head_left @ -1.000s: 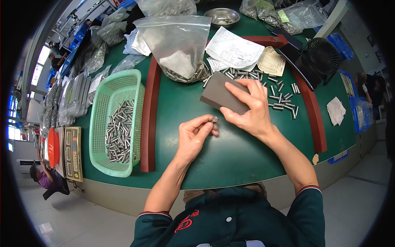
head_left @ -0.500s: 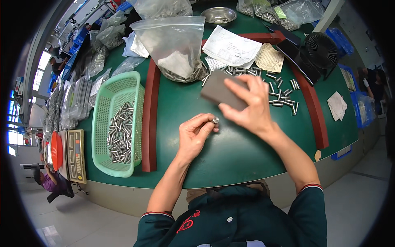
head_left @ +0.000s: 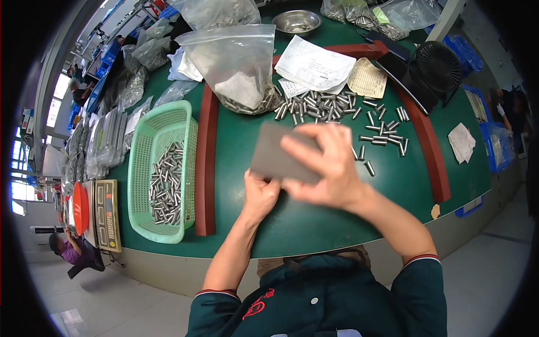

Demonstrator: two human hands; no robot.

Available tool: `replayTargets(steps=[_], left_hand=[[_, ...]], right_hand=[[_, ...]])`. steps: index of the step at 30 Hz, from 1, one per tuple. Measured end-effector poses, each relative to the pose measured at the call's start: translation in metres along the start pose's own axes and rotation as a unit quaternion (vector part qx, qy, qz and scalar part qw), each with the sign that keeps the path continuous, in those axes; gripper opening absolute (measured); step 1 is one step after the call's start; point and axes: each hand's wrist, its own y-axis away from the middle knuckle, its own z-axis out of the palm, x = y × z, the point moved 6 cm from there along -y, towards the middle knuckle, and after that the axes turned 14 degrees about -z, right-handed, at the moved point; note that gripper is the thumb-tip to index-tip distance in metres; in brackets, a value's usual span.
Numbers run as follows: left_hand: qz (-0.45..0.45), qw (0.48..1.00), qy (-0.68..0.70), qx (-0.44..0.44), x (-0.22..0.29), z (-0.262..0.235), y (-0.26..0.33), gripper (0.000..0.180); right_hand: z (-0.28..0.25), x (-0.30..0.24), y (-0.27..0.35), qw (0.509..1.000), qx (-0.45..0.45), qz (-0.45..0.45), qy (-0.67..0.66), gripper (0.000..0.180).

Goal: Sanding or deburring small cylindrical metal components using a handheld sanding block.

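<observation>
My right hand (head_left: 331,168) grips a flat grey rectangular pad (head_left: 276,157) and holds it over my left hand (head_left: 259,195), blurred with motion. My left hand is closed under the pad's near edge; whatever it pinches is hidden by the pad. Beyond the hands, a scatter of small metal cylinders (head_left: 337,112) lies on the green table (head_left: 314,224). To my left stands a green plastic basket (head_left: 163,227) with several of the same cylinders (head_left: 165,182) inside.
A red-brown rail (head_left: 206,168) separates the basket from the work area, another rail (head_left: 429,151) curves at right. A clear bag of cylinders (head_left: 238,67), papers (head_left: 317,64), a steel bowl (head_left: 296,22) and a black fan (head_left: 438,67) stand at the back. A scale (head_left: 106,213) sits far left.
My right hand has brought the grey pad from the table's middle toward me, over my left hand. The left hand stayed nearly in place.
</observation>
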Motion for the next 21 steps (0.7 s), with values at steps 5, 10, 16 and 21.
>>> replayTargets(steps=[5, 10, 16, 21], left_hand=[[0.013, 0.997, -0.07, -0.012, -0.001, -0.006, -0.003, 0.014], [0.078, 0.996, -0.037, 0.016, 0.038, 0.01, 0.002, 0.005], [0.048, 0.996, 0.039, 0.057, 0.014, 0.001, 0.004, 0.01], [0.027, 0.995, 0.093, -0.022, 0.023, 0.006, -0.005, 0.006]], right_hand=[[-0.012, 0.006, -0.005, 1.0, 0.018, 0.023, -0.003, 0.056], [-0.009, 0.047, 0.007, 0.986, -0.028, 0.117, 0.119, 0.053], [-0.001, -0.003, 0.002, 0.999, 0.001, 0.03, -0.027, 0.055], [-0.011, 0.026, 0.007, 0.995, 0.081, 0.04, 0.041, 0.059]])
